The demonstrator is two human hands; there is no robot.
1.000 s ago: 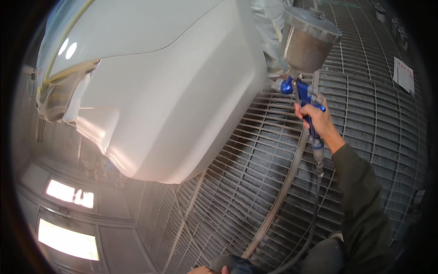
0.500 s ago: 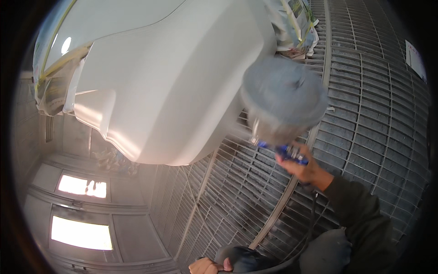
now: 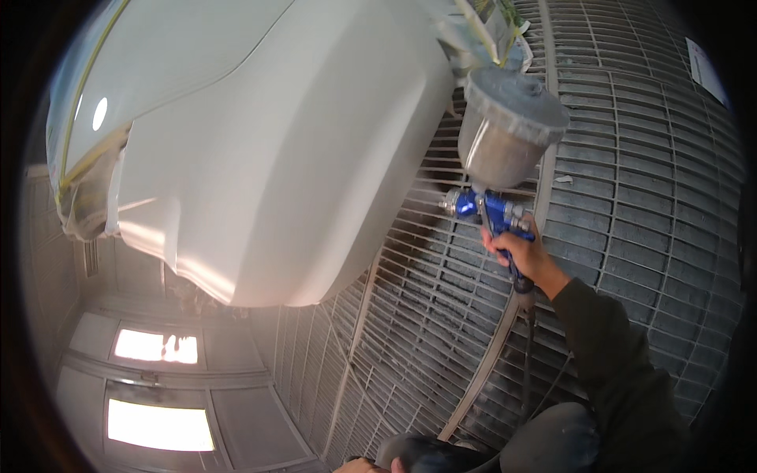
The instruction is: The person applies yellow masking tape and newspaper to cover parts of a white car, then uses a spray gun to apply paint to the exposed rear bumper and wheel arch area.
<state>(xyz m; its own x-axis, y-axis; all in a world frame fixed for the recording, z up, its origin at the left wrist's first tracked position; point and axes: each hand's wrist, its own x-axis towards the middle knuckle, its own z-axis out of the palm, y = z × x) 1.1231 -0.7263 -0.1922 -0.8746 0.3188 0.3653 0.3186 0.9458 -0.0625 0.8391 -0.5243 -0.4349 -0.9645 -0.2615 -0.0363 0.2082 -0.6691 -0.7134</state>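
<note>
My right hand (image 3: 516, 248) is closed round the grip of a blue spray gun (image 3: 493, 211), fingers on the trigger. A translucent, grey-lidded paint cup (image 3: 505, 146) sits on top of the gun. The nozzle points left at the lower edge of a pale grey-white car bumper (image 3: 315, 173), a short gap away. Faint mist shows in front of the nozzle. From the grip's base hangs a dark air hose (image 3: 529, 355). At the bottom edge, my left hand (image 3: 364, 466) is partly cut off near my knee, its fingers bent; what it holds is hidden.
Masking paper and film (image 3: 87, 209) with yellow tape cover the car's left side; more masking (image 3: 501, 39) is at the upper right. Below lies a metal grating floor (image 3: 615, 197). A booth wall with bright windows (image 3: 160, 426) stands at lower left. My knees (image 3: 552, 441) are close below.
The spray gun and my right hand have moved up, and the cup has tilted differently. The view has shifted a little. My left hand shows less at the bottom edge.
</note>
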